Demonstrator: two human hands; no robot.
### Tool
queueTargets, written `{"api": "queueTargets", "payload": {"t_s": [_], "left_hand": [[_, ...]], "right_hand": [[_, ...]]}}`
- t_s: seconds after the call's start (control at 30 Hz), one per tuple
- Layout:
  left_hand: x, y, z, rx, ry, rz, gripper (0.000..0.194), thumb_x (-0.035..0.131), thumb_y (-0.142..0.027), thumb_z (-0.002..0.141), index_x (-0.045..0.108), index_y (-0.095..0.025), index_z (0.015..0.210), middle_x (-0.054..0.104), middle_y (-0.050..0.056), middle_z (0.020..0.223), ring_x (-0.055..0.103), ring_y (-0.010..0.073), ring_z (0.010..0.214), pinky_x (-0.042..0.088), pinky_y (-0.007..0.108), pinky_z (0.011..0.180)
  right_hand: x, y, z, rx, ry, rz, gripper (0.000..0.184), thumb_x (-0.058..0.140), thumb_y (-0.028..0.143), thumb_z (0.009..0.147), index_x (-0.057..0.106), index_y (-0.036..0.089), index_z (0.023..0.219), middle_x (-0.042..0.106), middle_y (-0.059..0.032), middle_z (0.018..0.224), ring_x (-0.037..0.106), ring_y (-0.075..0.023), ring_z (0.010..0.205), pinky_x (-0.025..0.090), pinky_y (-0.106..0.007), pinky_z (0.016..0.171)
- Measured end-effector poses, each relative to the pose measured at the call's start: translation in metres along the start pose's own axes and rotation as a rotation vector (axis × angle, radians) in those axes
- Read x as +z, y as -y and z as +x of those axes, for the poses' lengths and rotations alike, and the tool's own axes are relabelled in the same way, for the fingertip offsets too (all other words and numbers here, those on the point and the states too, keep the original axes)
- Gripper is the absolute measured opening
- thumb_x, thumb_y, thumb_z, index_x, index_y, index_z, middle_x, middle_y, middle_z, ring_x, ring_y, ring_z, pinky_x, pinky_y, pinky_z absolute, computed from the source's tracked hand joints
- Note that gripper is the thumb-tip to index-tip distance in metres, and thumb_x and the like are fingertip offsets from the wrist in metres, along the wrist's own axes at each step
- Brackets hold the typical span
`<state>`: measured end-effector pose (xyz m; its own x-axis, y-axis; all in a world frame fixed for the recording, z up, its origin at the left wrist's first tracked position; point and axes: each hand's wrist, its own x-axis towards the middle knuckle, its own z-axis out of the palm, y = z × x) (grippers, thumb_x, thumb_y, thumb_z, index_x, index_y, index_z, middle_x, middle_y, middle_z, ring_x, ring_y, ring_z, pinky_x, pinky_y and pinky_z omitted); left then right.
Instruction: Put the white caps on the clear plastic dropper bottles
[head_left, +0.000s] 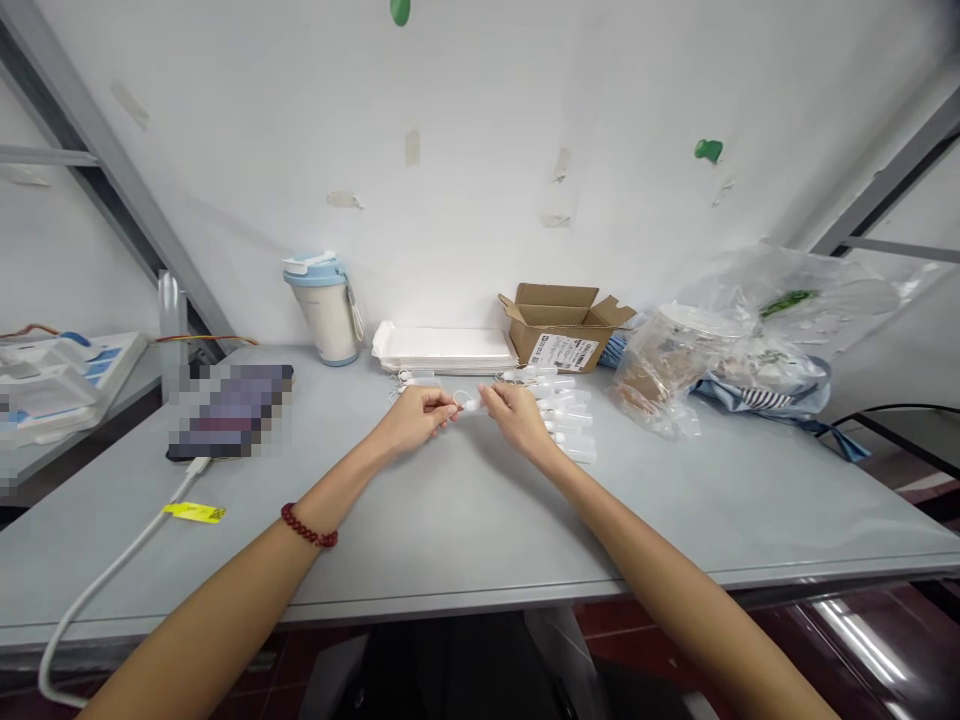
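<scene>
My left hand point(421, 418) and my right hand point(516, 415) meet over the middle of the table, fingertips pinched. Between them is a small white-capped translucent piece point(471, 405) with a thin white loop; its exact kind is too small to tell. The left fingers are at the cap and loop side, the right fingers at the other end. Beside and behind my right hand lie several similar clear pieces with white ends point(574, 420). A few more small white looped bits point(409, 379) lie just behind my left hand.
Along the wall stand a blue-lidded tumbler point(324, 315), a stack of white trays point(450, 347) and an open cardboard box point(559, 330). Plastic bags point(667, 365) lie at the right. A phone point(234, 410) with a white cable point(124, 560) is at the left.
</scene>
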<state>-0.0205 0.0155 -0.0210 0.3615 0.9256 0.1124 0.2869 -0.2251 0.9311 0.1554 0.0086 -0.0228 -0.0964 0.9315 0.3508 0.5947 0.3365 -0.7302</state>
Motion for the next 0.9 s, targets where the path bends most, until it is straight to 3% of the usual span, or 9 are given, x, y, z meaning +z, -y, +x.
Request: {"api": "queueTargets", "payload": {"t_s": [0.4, 0.57, 0.7, 0.9], "left_hand": [[0.004, -0.003, -0.002, -0.049, -0.014, 0.004, 0.017, 0.059, -0.032, 0.067, 0.061, -0.015, 0.067, 0.062, 0.002, 0.064, 0.049, 0.0106, 0.051, 0.039, 0.023, 0.047], [-0.003, -0.001, 0.003, -0.033, 0.011, -0.069, 0.027, 0.060, -0.040, 0.072, 0.066, -0.014, 0.078, 0.064, 0.006, 0.076, 0.050, 0.0108, 0.057, 0.041, 0.022, 0.047], [-0.010, 0.003, 0.007, -0.106, -0.029, -0.118, 0.036, 0.061, -0.047, 0.073, 0.067, -0.012, 0.082, 0.064, 0.007, 0.079, 0.051, 0.0111, 0.058, 0.040, 0.022, 0.046], [-0.009, 0.004, 0.005, -0.085, 0.048, -0.085, 0.030, 0.066, -0.044, 0.069, 0.065, -0.014, 0.073, 0.060, 0.004, 0.067, 0.049, 0.0099, 0.053, 0.039, 0.023, 0.047]], "right_hand": [[0.004, 0.002, -0.002, 0.017, -0.029, 0.000, 0.040, 0.040, 0.036, 0.085, 0.032, 0.019, 0.050, 0.034, 0.0044, 0.047, 0.031, -0.0092, 0.050, 0.022, -0.025, 0.051], [0.001, 0.004, 0.000, 0.005, -0.046, 0.021, 0.040, 0.040, 0.040, 0.085, 0.036, 0.019, 0.052, 0.037, 0.0041, 0.049, 0.033, -0.0094, 0.050, 0.024, -0.024, 0.052], [0.002, 0.002, 0.002, -0.006, -0.066, 0.021, 0.040, 0.042, 0.041, 0.085, 0.035, 0.019, 0.052, 0.037, 0.0041, 0.049, 0.033, -0.0093, 0.051, 0.024, -0.024, 0.052], [0.004, -0.003, 0.003, 0.010, -0.059, 0.023, 0.042, 0.042, 0.042, 0.085, 0.037, 0.019, 0.051, 0.039, 0.0039, 0.049, 0.034, -0.0094, 0.050, 0.025, -0.024, 0.052]]}}
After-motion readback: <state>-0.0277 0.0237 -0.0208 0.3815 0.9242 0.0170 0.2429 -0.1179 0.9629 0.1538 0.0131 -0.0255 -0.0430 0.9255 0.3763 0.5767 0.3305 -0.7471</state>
